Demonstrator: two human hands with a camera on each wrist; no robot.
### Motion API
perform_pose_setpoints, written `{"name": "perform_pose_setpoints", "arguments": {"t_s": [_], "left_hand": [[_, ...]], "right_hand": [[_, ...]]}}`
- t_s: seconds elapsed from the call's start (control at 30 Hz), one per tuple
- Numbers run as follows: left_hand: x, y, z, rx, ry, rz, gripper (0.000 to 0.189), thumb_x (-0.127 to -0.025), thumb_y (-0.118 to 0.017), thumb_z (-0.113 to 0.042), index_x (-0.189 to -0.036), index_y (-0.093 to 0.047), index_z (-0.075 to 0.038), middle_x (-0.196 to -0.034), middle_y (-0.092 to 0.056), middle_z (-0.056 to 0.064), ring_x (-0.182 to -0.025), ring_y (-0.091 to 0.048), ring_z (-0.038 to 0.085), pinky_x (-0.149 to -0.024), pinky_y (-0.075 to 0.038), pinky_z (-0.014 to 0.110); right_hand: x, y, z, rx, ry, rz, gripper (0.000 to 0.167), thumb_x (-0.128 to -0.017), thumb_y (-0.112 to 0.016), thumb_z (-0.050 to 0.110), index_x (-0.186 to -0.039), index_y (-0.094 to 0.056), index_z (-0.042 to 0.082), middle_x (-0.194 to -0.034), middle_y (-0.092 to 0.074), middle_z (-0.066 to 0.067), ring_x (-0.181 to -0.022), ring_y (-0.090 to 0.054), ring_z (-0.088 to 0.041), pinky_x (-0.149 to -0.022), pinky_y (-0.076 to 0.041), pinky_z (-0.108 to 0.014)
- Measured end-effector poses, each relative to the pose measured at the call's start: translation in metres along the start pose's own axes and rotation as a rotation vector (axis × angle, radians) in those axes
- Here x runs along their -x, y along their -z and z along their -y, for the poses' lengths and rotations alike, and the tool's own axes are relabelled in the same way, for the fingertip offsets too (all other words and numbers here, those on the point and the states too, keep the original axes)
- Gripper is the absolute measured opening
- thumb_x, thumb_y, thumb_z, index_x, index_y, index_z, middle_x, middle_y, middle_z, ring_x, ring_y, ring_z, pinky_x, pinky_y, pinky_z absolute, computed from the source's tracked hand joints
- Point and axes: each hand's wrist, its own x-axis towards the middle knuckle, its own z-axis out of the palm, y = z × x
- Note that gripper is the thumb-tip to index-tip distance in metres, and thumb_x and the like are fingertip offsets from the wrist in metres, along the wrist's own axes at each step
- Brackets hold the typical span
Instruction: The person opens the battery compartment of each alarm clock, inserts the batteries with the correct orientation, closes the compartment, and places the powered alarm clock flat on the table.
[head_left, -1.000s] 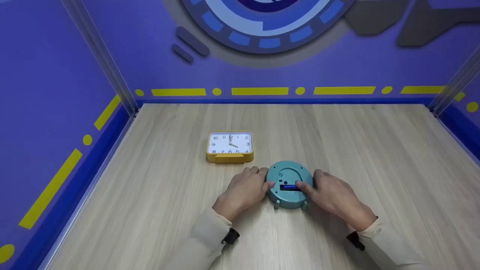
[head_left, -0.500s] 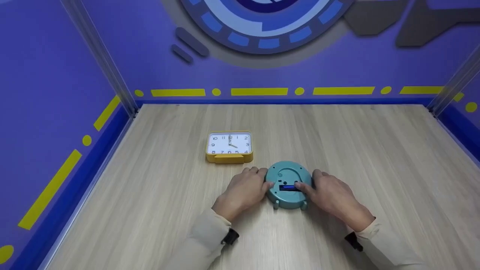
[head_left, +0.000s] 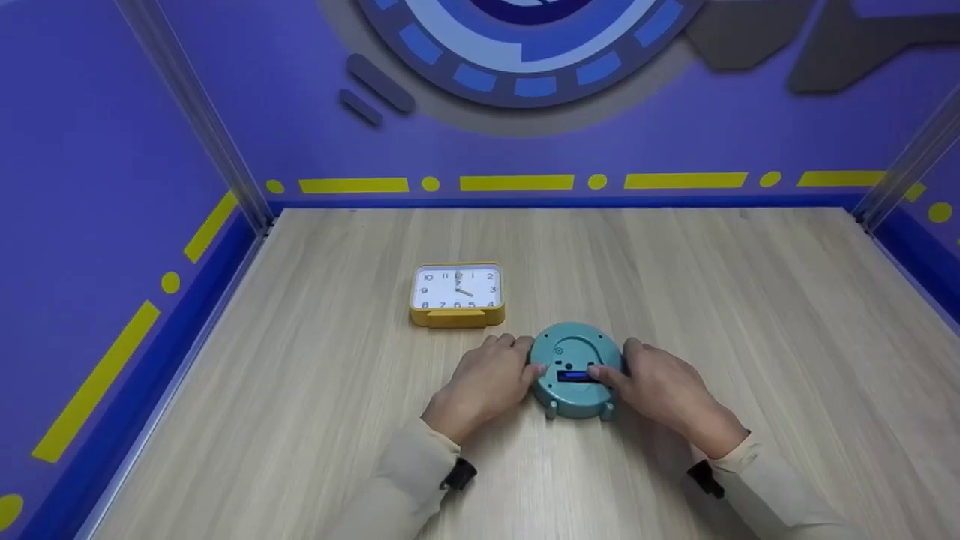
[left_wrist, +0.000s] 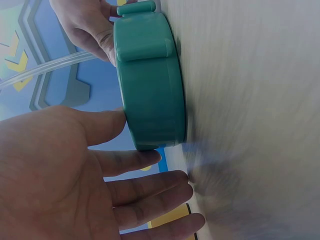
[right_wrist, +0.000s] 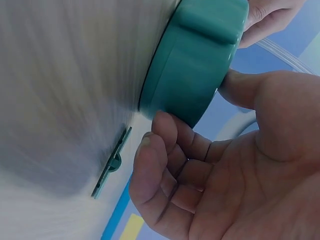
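A round teal alarm clock (head_left: 574,401) lies face down on the wooden table, its two stubby feet toward the person. In its back, the battery slot (head_left: 571,376) is uncovered and something dark blue, like a battery, shows inside. My left hand (head_left: 487,381) holds the clock's left side, thumb on the back edge and index finger against the rim. From the right, my right hand (head_left: 664,386) grips the clock with curled fingers at the side, the thumb reaching over the slot's right end. A small flat teal cover (right_wrist: 112,162) lies on the table beyond the right fingers.
A yellow rectangular alarm clock (head_left: 456,289) lies face up behind my left hand. Blue panels with yellow marks (head_left: 517,183) wall in the table (head_left: 750,300) at the back and on both sides.
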Motion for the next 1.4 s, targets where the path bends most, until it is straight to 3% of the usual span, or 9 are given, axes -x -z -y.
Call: {"name": "perform_pose_setpoints", "arguments": {"t_s": [0.37, 0.97, 1.4], "left_hand": [[0.0, 0.0, 0.0, 0.016, 0.005, 0.008, 0.056, -0.113, -0.05, -0.04, -0.158, -0.049, -0.006, -0.15, -0.057, 0.014, -0.137, -0.053, 0.028, -0.112, -0.044, 0.046], [-0.001, 0.0, -0.001, -0.001, 0.004, 0.005, 0.055, -0.113, -0.051, -0.04, -0.157, -0.049, -0.006, -0.149, -0.057, 0.014, -0.136, -0.053, 0.028, -0.112, -0.045, 0.045], [-0.001, 0.0, 0.0, 0.014, 0.01, 0.009, 0.056, -0.113, -0.051, -0.04, -0.158, -0.049, -0.006, -0.15, -0.056, 0.014, -0.136, -0.053, 0.028, -0.112, -0.044, 0.045]], "right_hand": [[-0.002, 0.002, 0.001, 0.002, 0.006, 0.019, 0.047, -0.102, -0.071, 0.045, -0.092, -0.055, 0.002, -0.075, -0.048, -0.004, -0.065, -0.049, -0.02, -0.058, -0.039, -0.036], [-0.009, 0.01, 0.011, 0.019, -0.045, 0.146, 0.052, -0.105, -0.069, 0.04, -0.105, -0.056, -0.011, -0.079, -0.049, -0.007, -0.072, -0.052, -0.025, -0.066, -0.046, -0.041], [-0.011, 0.008, 0.013, 0.068, -0.036, 0.135, 0.048, -0.103, -0.072, 0.039, -0.098, -0.057, -0.007, -0.076, -0.048, -0.006, -0.068, -0.051, -0.023, -0.063, -0.045, -0.038]]}}
